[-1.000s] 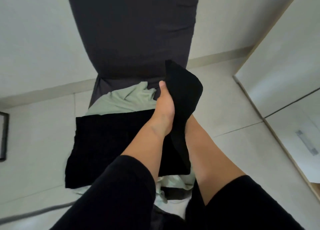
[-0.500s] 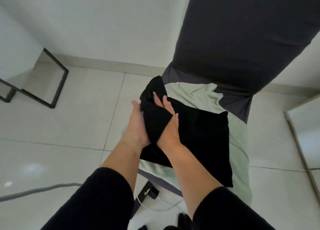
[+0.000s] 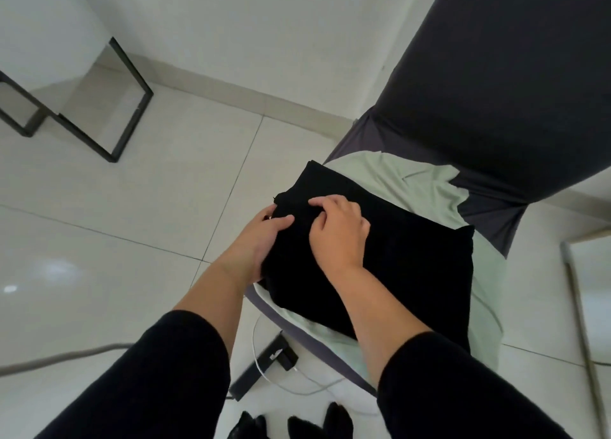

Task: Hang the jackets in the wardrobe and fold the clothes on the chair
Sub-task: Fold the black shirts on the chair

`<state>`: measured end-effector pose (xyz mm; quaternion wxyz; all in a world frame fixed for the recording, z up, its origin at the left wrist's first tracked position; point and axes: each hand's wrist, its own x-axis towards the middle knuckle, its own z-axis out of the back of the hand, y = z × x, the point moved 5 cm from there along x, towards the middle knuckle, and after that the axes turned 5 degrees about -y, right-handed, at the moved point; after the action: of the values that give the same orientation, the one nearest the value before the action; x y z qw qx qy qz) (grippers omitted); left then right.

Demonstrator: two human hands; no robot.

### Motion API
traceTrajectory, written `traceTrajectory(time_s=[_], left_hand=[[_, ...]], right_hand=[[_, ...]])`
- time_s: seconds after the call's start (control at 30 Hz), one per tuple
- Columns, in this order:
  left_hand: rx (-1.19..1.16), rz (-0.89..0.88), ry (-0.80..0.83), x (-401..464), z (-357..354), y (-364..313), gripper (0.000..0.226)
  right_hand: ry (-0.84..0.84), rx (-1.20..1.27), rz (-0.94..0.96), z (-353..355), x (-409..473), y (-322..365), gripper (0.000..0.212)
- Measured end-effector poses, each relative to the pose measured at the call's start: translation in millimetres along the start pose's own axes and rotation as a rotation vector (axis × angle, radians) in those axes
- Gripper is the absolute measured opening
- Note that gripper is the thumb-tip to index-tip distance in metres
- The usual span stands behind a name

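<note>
Since half a second ago you've lowered the small folded black cloth (image 3: 291, 203) onto the black folded garment (image 3: 396, 256) on the grey-covered chair (image 3: 496, 74); left hand (image 3: 256, 243) cups its near-left edge, right hand (image 3: 340, 233) presses curled fingers on top; so near the edge, a slack release could tip it floorward.

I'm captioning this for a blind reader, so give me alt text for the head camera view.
Two hands, left hand and right hand, press a folded black garment onto a pale green cloth lying on a dark-covered chair. White tiled floor surrounds the chair.
</note>
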<state>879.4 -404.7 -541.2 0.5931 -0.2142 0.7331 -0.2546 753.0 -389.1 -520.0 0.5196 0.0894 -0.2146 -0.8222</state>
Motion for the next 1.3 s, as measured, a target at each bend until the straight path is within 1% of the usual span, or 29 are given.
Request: traceTrajectory(time_s=[0.07,0.1,0.2,0.27,0.33,0.4,0.47,0.53,0.57,0.67,0.7,0.77,0.83,0.87,0.97,1.03,1.1,1.17,1.23,1.3], left_hand=[[0.079,-0.056,-0.078,0.0,1.2,-2.9,0.049],[0.112,-0.076,-0.090,0.7,0.8,-2.9,0.050],[0.155,-0.117,-0.113,1.4,-2.4,-7.1,0.045],[0.202,-0.154,-0.163,7.5,-1.2,-9.5,0.038],[0.270,-0.200,-0.226,11.7,2.6,-10.3,0.034],[0.332,-0.258,-0.245,13.8,4.6,-10.5,0.024],[0.368,-0.323,-0.240,11.8,4.7,-10.7,0.019],[0.380,-0.370,-0.238,8.7,3.9,-10.6,0.020],[0.377,-0.385,-0.243,8.0,3.8,-10.3,0.020],[0.355,-0.383,-0.260,6.3,6.4,-9.1,0.018],[0.360,-0.366,-0.252,5.8,8.2,-8.7,0.019],[0.392,-0.322,-0.213,3.8,12.5,-7.3,0.022],[0.414,-0.280,-0.187,0.0,17.6,-4.1,0.022],[0.421,-0.266,-0.185,-1.4,20.5,-2.4,0.021],[0.441,-0.250,-0.194,-3.2,28.4,-0.3,0.021],[0.452,-0.276,-0.192,-3.4,30.8,-0.7,0.020],[0.468,-0.333,-0.199,-4.4,32.3,-2.5,0.014],[0.514,-0.374,-0.214,-6.8,32.3,-4.2,0.008],[0.571,-0.359,-0.217,-6.4,32.4,-3.1,0.006],[0.605,-0.305,-0.198,-5.9,33.0,-0.6,0.010]], right_hand=[[0.061,-0.045,0.006,-1.0,17.6,-3.5,0.033],[0.108,-0.071,0.019,-3.7,27.1,-3.0,0.032],[0.219,-0.120,0.028,-12.6,49.6,1.5,0.039],[0.260,-0.126,0.040,-15.2,60.1,7.9,0.044],[0.315,-0.146,0.113,-19.6,63.8,17.6,0.054],[0.395,-0.217,0.237,-26.8,62.1,27.5,0.059],[0.458,-0.302,0.343,-33.7,62.6,34.8,0.049],[0.452,-0.339,0.393,-34.8,65.2,38.9,0.037],[0.428,-0.331,0.394,-32.4,66.3,39.2,0.035],[0.341,-0.293,0.388,-19.2,68.2,40.7,0.039],[0.351,-0.268,0.379,-16.7,67.7,43.0,0.040],[0.423,-0.212,0.381,-19.2,64.4,49.0,0.040],[0.482,-0.205,0.402,-26.5,57.7,51.1,0.038],[0.481,-0.212,0.402,-29.0,54.1,49.7,0.037],[0.391,-0.149,0.357,-29.2,46.4,43.6,0.043],[0.373,-0.103,0.348,-27.6,41.6,42.3,0.048],[0.395,-0.116,0.370,-26.2,39.4,42.3,0.042],[0.383,-0.152,0.386,-23.7,41.3,41.3,0.034],[0.339,-0.167,0.370,-20.5,44.7,38.3,0.030],[0.320,-0.142,0.334,-19.3,44.6,36.0,0.031]])
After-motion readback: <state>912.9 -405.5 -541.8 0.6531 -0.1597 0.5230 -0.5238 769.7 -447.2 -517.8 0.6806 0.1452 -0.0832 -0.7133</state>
